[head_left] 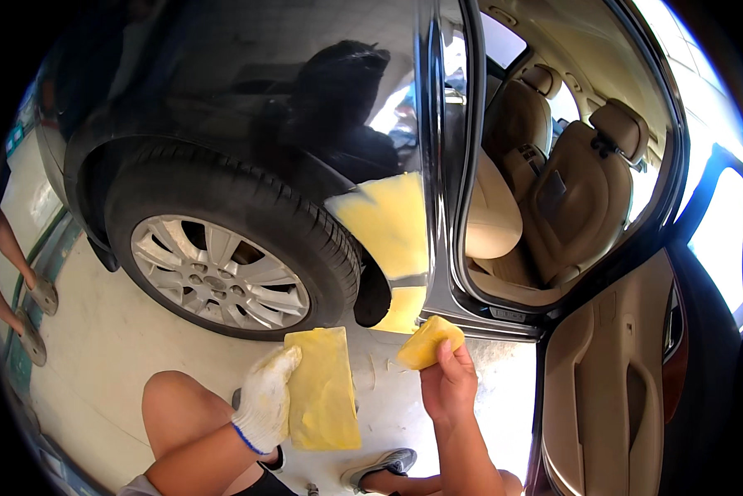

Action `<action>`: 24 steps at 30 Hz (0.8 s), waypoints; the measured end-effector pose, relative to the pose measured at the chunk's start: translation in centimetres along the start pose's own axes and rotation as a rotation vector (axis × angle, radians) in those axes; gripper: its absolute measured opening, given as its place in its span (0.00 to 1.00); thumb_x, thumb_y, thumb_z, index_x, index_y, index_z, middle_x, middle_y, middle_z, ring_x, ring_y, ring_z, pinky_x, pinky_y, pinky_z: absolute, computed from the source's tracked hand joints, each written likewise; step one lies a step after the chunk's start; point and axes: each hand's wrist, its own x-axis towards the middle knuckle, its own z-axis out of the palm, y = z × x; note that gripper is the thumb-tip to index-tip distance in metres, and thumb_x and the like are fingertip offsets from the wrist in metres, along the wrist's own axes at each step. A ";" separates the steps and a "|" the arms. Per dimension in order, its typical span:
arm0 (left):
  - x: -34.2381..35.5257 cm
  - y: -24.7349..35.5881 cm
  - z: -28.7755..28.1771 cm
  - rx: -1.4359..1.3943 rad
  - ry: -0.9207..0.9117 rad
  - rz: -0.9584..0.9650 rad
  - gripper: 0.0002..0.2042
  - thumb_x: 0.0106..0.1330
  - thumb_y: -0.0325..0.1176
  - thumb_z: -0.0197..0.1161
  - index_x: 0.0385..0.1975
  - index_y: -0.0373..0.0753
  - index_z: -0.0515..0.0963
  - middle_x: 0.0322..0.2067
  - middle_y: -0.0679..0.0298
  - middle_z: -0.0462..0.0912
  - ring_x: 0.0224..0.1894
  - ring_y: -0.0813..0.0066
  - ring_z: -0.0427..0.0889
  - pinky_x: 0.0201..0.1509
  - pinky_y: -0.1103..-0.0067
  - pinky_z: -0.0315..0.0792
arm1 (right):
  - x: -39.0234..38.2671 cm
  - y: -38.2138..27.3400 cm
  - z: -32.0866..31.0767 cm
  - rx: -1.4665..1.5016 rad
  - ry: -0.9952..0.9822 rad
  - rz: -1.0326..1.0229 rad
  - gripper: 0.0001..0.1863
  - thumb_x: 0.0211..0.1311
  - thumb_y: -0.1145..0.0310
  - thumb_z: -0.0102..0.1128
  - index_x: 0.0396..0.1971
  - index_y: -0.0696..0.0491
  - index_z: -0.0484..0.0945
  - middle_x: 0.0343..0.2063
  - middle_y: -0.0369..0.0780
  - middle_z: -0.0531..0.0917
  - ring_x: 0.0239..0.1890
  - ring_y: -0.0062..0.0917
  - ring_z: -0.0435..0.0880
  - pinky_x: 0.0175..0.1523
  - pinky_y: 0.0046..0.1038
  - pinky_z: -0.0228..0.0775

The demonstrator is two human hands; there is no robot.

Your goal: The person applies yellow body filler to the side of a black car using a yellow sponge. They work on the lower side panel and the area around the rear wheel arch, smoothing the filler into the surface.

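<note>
In a white knitted glove with a blue cuff edge, my left hand (265, 395) grips the side of a flat rectangular board (323, 393) smeared with yellow filler putty. To its right, my bare right hand (449, 382) pinches a small yellow putty spreader (430, 342), thumb on the near side. Just beyond the spreader is the car's dark rear body panel, where a patch of yellow putty (388, 231) covers the area between wheel arch and door opening. A smaller putty patch (403, 309) lies below it, across a thin dark gap. Neither tool visibly touches the panel.
The rear wheel (218, 277) with silver spokes stands left of the patch. At right, the opened car door (607, 388) and tan seats (590, 194) show. Another person's legs and shoes (40, 310) are at far left. Scraps lie on the pale floor (379, 380).
</note>
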 end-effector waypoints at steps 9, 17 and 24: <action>1.7 -2.3 1.0 -0.300 -0.068 -0.221 0.21 0.79 0.46 0.47 0.63 0.41 0.71 0.55 0.53 0.81 0.54 0.54 0.83 0.59 0.53 0.79 | -4.6 4.5 0.9 -0.314 -0.345 -0.401 0.21 0.71 0.73 0.61 0.63 0.55 0.77 0.59 0.47 0.75 0.59 0.35 0.74 0.66 0.37 0.63; 1.7 -3.0 1.0 -0.157 -0.002 -0.180 0.23 0.80 0.49 0.43 0.64 0.41 0.71 0.55 0.52 0.81 0.54 0.53 0.84 0.59 0.53 0.79 | -4.6 5.6 -1.5 -0.744 -0.346 -0.348 0.26 0.60 0.88 0.61 0.59 0.54 0.81 0.57 0.44 0.77 0.57 0.31 0.77 0.62 0.29 0.68; 1.6 -2.3 0.6 -0.267 -0.009 -0.230 0.23 0.81 0.49 0.42 0.63 0.42 0.71 0.55 0.53 0.81 0.54 0.53 0.84 0.57 0.54 0.80 | -6.5 5.6 2.9 -0.313 -0.296 -0.506 0.20 0.74 0.75 0.53 0.63 0.58 0.76 0.55 0.50 0.75 0.57 0.34 0.73 0.66 0.36 0.62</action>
